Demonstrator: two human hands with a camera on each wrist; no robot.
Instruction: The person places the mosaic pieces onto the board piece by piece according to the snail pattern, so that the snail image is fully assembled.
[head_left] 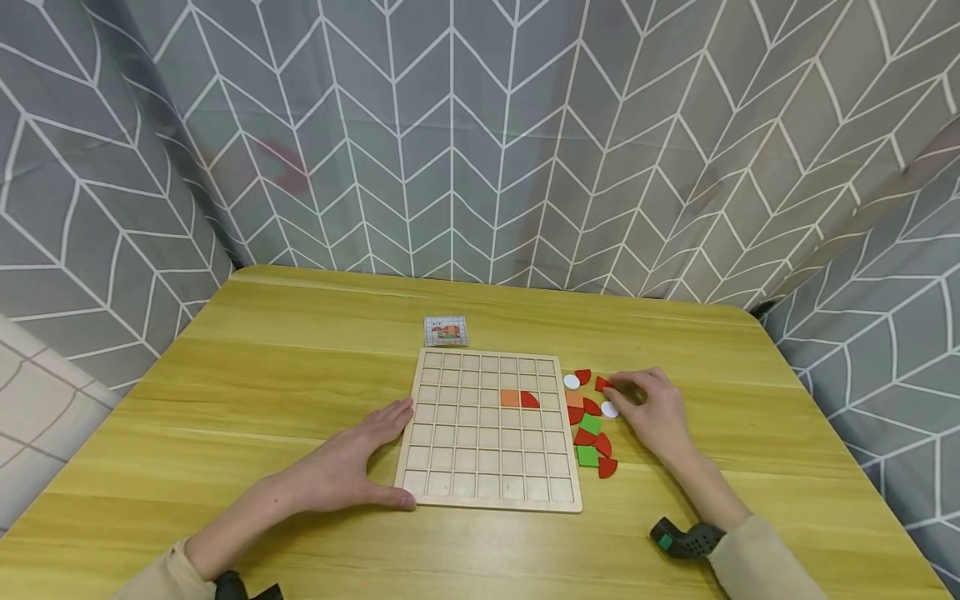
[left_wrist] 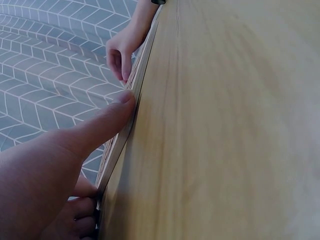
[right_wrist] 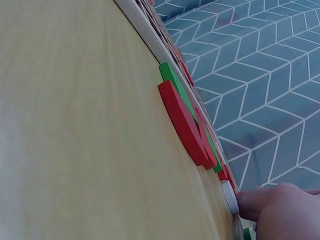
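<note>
A pale wooden grid board (head_left: 467, 459) lies flat, with an orange square tile (head_left: 510, 398) and a red quarter-circle tile (head_left: 530, 400) side by side in its cells. My left hand (head_left: 348, 462) spreads along the board's left side, straight fingers at the edge and thumb at the near corner. To the right of the board, my right hand (head_left: 654, 410) pinches a small red tile (head_left: 602, 383) between thumb and fingertips; part of it is hidden. A white disc (head_left: 610, 410) lies just under that hand, and the right wrist view shows the fingers (right_wrist: 252, 202) close behind the disc.
Beside the board's right edge lie several loose tiles: green squares (head_left: 587, 456), red quarter-circles (head_left: 607, 467), another orange square (head_left: 574, 399) and a second white disc (head_left: 572, 382). A printed pattern card (head_left: 446, 331) sits behind the board. A patterned curtain (head_left: 480, 167) hangs past the table's far edge.
</note>
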